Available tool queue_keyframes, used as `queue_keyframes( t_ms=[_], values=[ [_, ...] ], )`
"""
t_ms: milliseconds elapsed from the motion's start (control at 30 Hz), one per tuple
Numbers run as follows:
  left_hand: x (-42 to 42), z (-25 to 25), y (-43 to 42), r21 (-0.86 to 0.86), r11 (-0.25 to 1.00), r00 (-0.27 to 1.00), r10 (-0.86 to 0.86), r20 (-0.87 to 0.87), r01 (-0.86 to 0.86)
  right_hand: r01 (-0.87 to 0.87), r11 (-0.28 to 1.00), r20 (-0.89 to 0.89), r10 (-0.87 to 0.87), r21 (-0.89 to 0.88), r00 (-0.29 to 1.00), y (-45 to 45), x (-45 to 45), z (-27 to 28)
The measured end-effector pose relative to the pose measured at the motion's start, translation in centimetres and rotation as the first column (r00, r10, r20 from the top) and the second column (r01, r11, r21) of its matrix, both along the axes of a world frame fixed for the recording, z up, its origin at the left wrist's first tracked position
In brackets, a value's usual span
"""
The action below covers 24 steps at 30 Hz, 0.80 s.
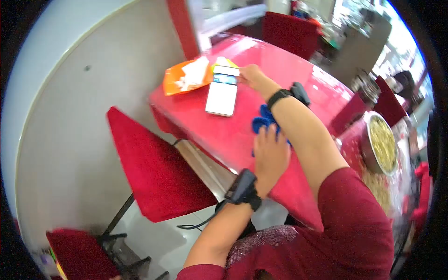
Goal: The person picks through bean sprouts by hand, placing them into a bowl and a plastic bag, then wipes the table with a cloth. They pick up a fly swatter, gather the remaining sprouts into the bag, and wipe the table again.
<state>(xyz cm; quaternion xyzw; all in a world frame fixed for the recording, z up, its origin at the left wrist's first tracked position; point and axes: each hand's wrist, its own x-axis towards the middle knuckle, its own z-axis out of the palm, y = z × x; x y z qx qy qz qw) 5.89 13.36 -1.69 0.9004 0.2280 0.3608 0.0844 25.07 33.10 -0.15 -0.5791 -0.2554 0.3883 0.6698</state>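
Note:
My left hand lies with fingers stretched out over a bunched blue cloth, partly covering it. Farther up the red table, my right hand has its fingers drawn together at the upper right edge of a phone-like flat device with a bright screen. Blur hides what those fingertips hold, if anything. Behind the device shows a bit of yellow. Left of it sits an orange packet or tray with white tissue on it. Both wrists carry black straps.
The glossy red table has a red chair at its left side and a pale wall beyond. At right stand a metal bowl of yellowish food and a bottle-like container. A dark object lies behind my right wrist.

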Motion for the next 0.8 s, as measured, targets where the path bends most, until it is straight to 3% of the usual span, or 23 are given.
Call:
queue_keyframes(
  t_ms=[33, 67, 100, 133, 167, 200, 233, 267, 300, 367, 467, 500, 533, 600, 633, 667, 733, 800],
  values=[
    [0.1, 0.2, 0.0, -0.014, 1.0, 0.999, -0.006, -0.043, 0.006, 0.067, 0.998, -0.003, -0.067, -0.02, 0.998, -0.8, 0.0, 0.1],
    [0.2, 0.4, 0.0, -0.031, 0.999, 0.996, -0.033, -0.085, 0.03, 0.046, 0.997, 0.661, 0.011, -0.068, 0.75, -1.7, -0.1, 0.2],
    [0.3, 0.4, -0.1, 0.035, 0.999, 0.998, -0.029, -0.048, 0.03, 0.065, 0.982, 0.977, 0.169, -0.178, 0.127, -2.2, -0.1, 0.5],
    [0.3, 0.2, -0.1, 0.101, 0.995, 1.0, -0.017, -0.002, 0.017, 0.148, 0.942, 0.77, 0.332, -0.301, -0.545, -2.6, 0.2, 0.6],
    [0.3, 0.0, 0.0, 0.07, 0.997, 0.999, -0.025, -0.039, 0.027, 0.106, 0.975, 0.803, 0.221, -0.195, -0.554, -3.6, 0.0, 0.3],
    [0.4, -0.1, -0.1, 0.04, 0.999, 0.997, -0.024, -0.077, 0.027, 0.164, 0.964, 0.793, 0.264, -0.207, -0.55, -4.6, -0.4, 0.7],
    [0.4, -0.1, -0.2, 0.026, 0.997, 0.995, -0.073, -0.068, 0.075, 0.018, 0.974, 0.925, 0.209, -0.227, 0.318, -5.5, -1.3, 1.8],
    [0.3, 0.0, -0.3, 0.056, 0.997, 0.998, -0.048, -0.038, 0.05, -0.065, 0.994, 0.317, 0.09, -0.088, 0.944, -6.9, -2.6, 3.0],
    [0.2, 0.2, -0.2, 0.09, 0.996, 1.0, -0.015, -0.004, 0.015, -0.036, 0.995, 0.323, 0.065, -0.095, 0.944, -9.9, -4.2, 4.6],
    [0.1, 0.5, -0.2, 0.081, 0.996, 0.999, -0.037, 0.003, 0.037, -0.142, 0.987, 0.39, 0.103, 0.073, 0.915, -18.8, -8.1, 8.4],
    [0.0, 0.0, -0.2, 0.128, 0.992, 1.0, 0.001, 0.009, -0.002, -0.176, 0.963, 0.493, 0.257, -0.204, 0.831, -31.5, -11.6, 10.0],
    [0.0, 0.0, -0.2, 0.12, 0.993, 1.0, -0.016, 0.014, 0.014, -0.119, 0.909, 0.569, 0.347, -0.399, 0.746, -35.6, -13.1, 11.3],
    [-0.2, 0.1, -0.2, 0.111, 0.993, 0.999, -0.028, 0.023, 0.025, -0.097, 0.904, 0.499, 0.317, -0.417, 0.807, -39.5, -13.1, 10.4],
    [-0.3, -0.1, -0.1, 0.089, 0.996, 0.999, -0.035, 0.024, 0.033, 0.146, 0.914, 0.322, -0.017, -0.379, 0.947, -46.4, -12.7, 10.0],
    [-0.2, -0.1, -0.1, 0.068, 0.997, 0.999, -0.038, 0.017, 0.037, 0.305, 0.894, 0.22, -0.241, -0.328, 0.945, -49.2, -11.6, 9.9],
    [-0.2, 0.0, -0.2, 0.069, 0.997, 0.999, -0.037, 0.028, 0.035, 0.46, 0.838, 0.1, -0.452, -0.293, 0.887, -51.7, -10.3, 9.8],
    [-0.3, 0.1, -0.4, 0.048, 0.999, 1.0, -0.021, -0.017, 0.022, 0.653, 0.718, -0.013, -0.675, -0.243, 0.738, -55.7, -6.6, 9.0],
    [-0.6, 0.8, -0.8, 0.025, 1.0, 0.999, -0.001, -0.044, 0.002, 0.7, 0.681, -0.086, -0.728, -0.215, 0.681, -58.0, -3.4, 7.3]
  ],
)
